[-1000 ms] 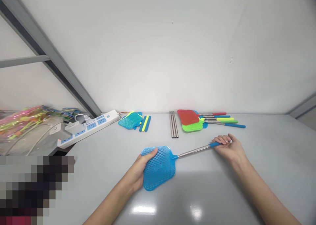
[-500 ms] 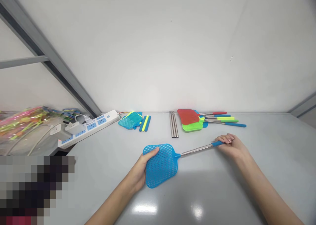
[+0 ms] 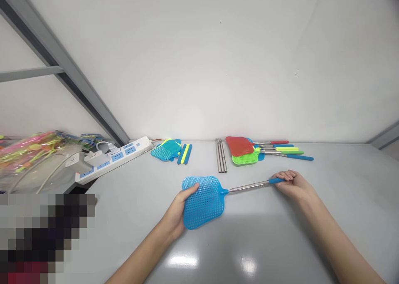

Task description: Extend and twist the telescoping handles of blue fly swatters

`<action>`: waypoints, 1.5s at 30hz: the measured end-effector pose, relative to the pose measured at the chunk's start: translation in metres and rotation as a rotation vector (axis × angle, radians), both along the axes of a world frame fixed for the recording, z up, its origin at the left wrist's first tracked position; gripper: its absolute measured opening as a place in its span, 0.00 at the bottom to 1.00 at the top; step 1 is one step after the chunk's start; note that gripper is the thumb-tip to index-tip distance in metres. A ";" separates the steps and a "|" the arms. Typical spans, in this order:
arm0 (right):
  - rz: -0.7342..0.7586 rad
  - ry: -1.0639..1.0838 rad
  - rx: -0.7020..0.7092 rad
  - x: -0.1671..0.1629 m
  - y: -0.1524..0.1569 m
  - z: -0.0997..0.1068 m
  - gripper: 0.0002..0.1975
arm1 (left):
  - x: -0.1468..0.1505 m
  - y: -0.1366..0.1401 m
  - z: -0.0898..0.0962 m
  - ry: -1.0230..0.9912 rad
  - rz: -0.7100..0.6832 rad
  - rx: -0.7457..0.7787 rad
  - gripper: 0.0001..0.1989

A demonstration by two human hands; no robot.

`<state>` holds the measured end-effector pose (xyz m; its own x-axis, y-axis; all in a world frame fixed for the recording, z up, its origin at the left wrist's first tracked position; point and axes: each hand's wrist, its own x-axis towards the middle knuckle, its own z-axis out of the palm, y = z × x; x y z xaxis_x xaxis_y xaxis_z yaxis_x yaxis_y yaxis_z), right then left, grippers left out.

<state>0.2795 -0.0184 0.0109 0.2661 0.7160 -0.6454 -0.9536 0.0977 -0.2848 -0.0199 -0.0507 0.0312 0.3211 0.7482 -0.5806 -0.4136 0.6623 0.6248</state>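
Note:
A blue fly swatter (image 3: 204,203) with a perforated head and a metal rod spans the space between my hands, above the grey table. My left hand (image 3: 176,215) grips the head at its left edge, thumb on top and the other fingers hidden beneath. My right hand (image 3: 294,184) is closed around the blue handle at the rod's far end. Beyond it lies a pile of fly swatters with a red head (image 3: 239,146) on top of a green one (image 3: 245,159). Several bare metal rods (image 3: 221,156) lie left of that pile.
Loose blue-green swatter heads (image 3: 166,150) lie at the back left beside blue and yellow handle grips (image 3: 185,154). A white power strip (image 3: 115,161) with plugs runs along the left, near a clear bag (image 3: 37,159) of colourful items. A wall (image 3: 224,67) rises behind the table.
The swatter's head has tilted slightly, its lower edge a little higher than before. Both hands keep their hold on it. The whole view has shifted slightly.

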 end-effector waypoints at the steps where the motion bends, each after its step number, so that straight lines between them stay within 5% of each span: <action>1: -0.009 0.006 -0.002 0.000 0.000 0.000 0.11 | 0.000 0.000 0.000 -0.003 0.009 -0.004 0.19; 11: -0.048 0.021 0.053 -0.009 -0.004 -0.005 0.10 | 0.001 -0.003 0.001 0.063 0.016 0.014 0.22; 21: -0.024 0.019 0.417 -0.016 -0.011 -0.006 0.13 | 0.003 -0.005 0.001 0.085 0.008 0.003 0.23; 45: 0.010 -0.063 0.473 -0.030 -0.015 -0.013 0.15 | 0.002 -0.007 -0.002 0.192 0.041 0.036 0.19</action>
